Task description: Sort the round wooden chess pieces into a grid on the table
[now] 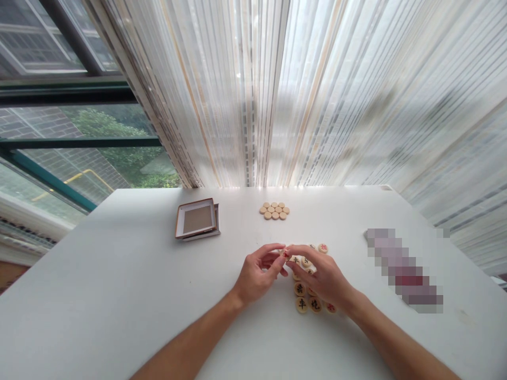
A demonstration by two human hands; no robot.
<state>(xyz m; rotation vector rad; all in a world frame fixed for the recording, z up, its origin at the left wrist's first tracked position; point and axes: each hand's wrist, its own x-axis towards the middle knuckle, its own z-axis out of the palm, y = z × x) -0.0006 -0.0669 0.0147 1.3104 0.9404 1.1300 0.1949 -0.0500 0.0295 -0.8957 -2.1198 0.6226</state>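
Observation:
A round wooden xiangqi piece (284,254) with a red character is held up between my two hands. My left hand (255,274) pinches it between thumb and fingers, the other fingers curled behind. From the other side, the index fingertip and thumb of my right hand (327,277) close around the same piece. Below and behind my right hand lie several face-up xiangqi pieces in loose rows, among them a black-marked piece (301,304), another beside it (315,304) and a red-marked one (324,247). My right hand covers part of these rows.
Farther back on the white table (130,295), several blank-side-up pieces (274,210) form a tight cluster. An open shallow box (197,219) stands back left. A pixelated long item (404,272) lies at the right. A striped curtain (253,95) hangs along the table's far edge.

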